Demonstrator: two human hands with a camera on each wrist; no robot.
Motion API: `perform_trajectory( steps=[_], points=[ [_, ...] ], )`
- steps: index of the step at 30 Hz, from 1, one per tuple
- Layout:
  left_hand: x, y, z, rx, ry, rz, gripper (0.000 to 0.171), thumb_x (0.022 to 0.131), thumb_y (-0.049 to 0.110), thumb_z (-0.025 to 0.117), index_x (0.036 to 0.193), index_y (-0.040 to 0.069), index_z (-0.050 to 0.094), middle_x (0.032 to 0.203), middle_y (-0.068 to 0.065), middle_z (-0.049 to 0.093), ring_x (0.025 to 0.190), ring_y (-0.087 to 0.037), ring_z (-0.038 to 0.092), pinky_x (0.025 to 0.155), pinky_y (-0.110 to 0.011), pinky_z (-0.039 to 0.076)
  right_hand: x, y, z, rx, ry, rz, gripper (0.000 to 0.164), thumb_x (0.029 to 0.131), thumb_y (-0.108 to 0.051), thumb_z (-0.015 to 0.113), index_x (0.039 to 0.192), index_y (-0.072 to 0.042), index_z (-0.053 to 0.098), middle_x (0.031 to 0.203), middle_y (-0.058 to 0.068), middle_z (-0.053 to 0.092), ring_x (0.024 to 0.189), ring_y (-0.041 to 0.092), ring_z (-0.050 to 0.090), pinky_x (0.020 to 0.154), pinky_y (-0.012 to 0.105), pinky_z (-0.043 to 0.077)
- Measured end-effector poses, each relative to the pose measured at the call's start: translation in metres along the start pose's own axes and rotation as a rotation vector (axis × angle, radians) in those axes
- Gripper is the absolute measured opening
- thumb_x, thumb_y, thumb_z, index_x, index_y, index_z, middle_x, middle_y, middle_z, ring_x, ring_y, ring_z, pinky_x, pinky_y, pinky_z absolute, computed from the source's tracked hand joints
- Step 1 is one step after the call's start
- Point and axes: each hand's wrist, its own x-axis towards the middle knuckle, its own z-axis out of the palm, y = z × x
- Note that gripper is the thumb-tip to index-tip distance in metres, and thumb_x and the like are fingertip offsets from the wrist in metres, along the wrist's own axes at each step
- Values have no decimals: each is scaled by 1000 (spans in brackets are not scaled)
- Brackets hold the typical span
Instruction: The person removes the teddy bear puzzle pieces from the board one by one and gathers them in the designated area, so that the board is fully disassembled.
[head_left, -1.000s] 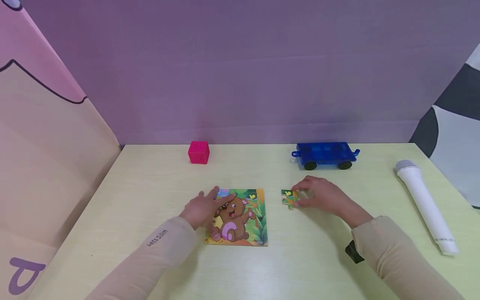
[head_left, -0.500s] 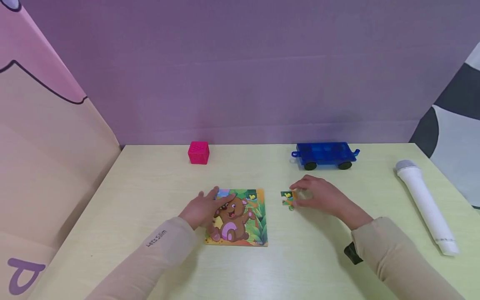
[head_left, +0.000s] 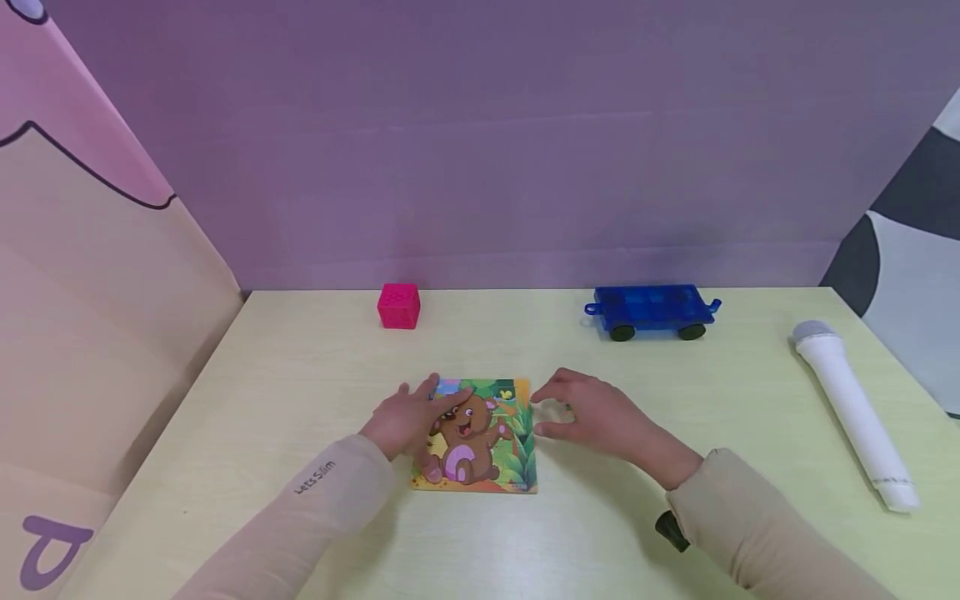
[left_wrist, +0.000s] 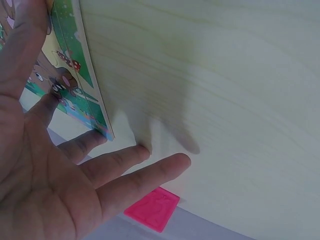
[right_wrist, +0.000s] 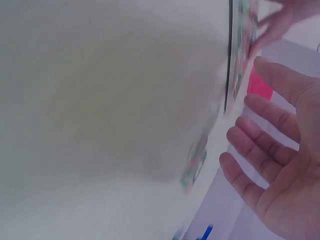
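Note:
A square puzzle [head_left: 480, 450] with a brown bear picture lies flat on the table. My left hand [head_left: 405, 419] rests on its left side, fingers spread over the upper left corner. At the puzzle's right edge is my right hand [head_left: 600, 417], thumb and index finger apart, with nothing held between them. Whether those fingertips touch the edge, I cannot tell. A loose puzzle piece [right_wrist: 195, 162] lies on the table beside the puzzle in the right wrist view, clear of the fingers. In the head view my right hand hides most of it.
Toward the back edge of the table [head_left: 315, 350] stand a pink cube [head_left: 399, 306] and a blue toy wagon [head_left: 654, 310] with black wheels. A white toy microphone [head_left: 855, 417] lies at the right. A purple backdrop [head_left: 480, 167] rises behind the table.
My right hand has let go of the loose puzzle piece and moved left to the puzzle's right edge. My left hand stays on the puzzle.

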Motion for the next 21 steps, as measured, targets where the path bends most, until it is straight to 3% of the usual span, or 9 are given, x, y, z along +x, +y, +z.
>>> perform_trajectory(
  steps=[7, 12, 21],
  points=[
    [0, 4, 0, -16, -4, -7, 103, 70, 14, 94, 157, 30, 41, 166, -15, 23, 148, -51, 23, 101, -56, 50, 4, -15, 16, -72, -11, 30, 41, 85, -38, 83, 114, -10, 76, 107, 2, 64, 94, 19, 63, 80, 38, 57],
    [0, 6, -1, -1, -2, 2, 104, 69, 15, 94, 157, 29, 41, 166, -15, 23, 147, -51, 24, 103, -56, 48, 6, -21, 20, -117, 16, 41, 39, 83, -36, 86, 110, -10, 79, 101, -1, 62, 90, 16, 61, 76, 33, 56],
    [0, 8, 1, 12, 7, 10, 103, 70, 16, 94, 157, 29, 41, 165, -17, 25, 146, -53, 26, 104, -58, 46, 8, -29, 15, -35, 8, 100, 30, 79, -29, 90, 97, -10, 76, 101, 0, 60, 95, 21, 62, 81, 39, 56]
  ],
)
